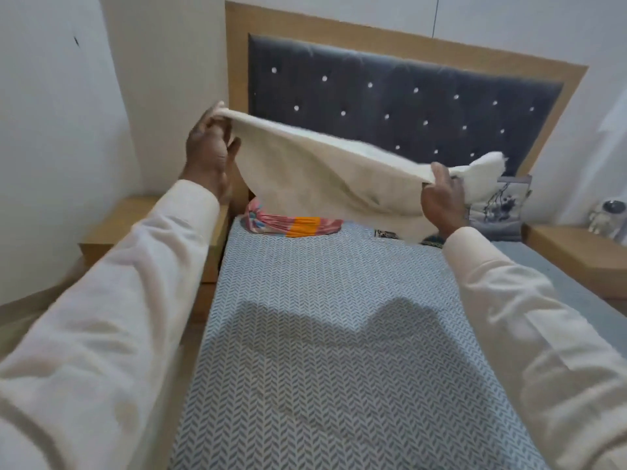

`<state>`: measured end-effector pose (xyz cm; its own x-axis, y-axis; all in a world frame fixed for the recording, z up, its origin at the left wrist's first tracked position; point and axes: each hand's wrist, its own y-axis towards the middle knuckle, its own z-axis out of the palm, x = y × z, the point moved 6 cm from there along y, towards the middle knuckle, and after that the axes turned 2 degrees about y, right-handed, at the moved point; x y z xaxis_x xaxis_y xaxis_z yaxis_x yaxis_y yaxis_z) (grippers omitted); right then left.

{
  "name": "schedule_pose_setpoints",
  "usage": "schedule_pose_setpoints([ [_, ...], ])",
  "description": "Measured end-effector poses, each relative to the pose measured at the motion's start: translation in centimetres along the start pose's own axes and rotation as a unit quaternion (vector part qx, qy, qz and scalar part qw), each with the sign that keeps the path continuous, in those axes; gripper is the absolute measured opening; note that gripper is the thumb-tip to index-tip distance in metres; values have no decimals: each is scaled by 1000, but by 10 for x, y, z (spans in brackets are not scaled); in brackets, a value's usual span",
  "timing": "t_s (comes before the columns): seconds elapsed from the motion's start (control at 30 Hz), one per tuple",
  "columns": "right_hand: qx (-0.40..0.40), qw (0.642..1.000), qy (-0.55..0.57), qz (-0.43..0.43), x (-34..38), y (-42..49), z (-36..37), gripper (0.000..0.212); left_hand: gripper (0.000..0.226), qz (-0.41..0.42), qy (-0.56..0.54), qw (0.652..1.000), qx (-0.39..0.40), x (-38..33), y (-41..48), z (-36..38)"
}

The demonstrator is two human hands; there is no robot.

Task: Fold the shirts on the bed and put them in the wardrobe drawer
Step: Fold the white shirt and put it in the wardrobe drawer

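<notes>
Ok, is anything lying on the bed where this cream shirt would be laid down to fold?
Nothing visible: the left hand and right hand hold the cream shirt above open bedsheet; the colourful cloth lies farther up, by the headboard.

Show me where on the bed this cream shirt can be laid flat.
The patterned sheet is bare from the near edge up to the striped garment. It is crowded by the headboard: that garment and a grey cushion lie there.

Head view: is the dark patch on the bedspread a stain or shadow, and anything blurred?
Head view: a shadow, shaped like the raised cream shirt and sleeves; the shirt's right end and the sleeves are smeared; headboard edges bow from the wide lens.
</notes>
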<state>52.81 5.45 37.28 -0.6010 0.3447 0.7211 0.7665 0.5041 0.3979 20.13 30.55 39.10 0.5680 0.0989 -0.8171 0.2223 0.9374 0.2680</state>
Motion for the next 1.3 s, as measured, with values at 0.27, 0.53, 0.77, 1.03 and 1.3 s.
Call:
schedule_pose_setpoints([
  [0.27,96,954,-282,13,-112,-49,43,43,35,-3,562,824,77,126,-57,-99],
  [0.53,293,876,-356,138,-246,-163,117,64,31,22,799,549,244,238,-196,-203],
  [0.77,302,838,-370,264,-292,-228,101,52,35,70,803,386,448,278,-291,-215],
  [1.03,293,865,-407,3,-258,-258,118,58,31,61,857,323,397,219,-295,-233],
  [1.3,248,806,-536,-50,-285,-282,56,27,17,11,848,290,444,212,-366,-213],
])
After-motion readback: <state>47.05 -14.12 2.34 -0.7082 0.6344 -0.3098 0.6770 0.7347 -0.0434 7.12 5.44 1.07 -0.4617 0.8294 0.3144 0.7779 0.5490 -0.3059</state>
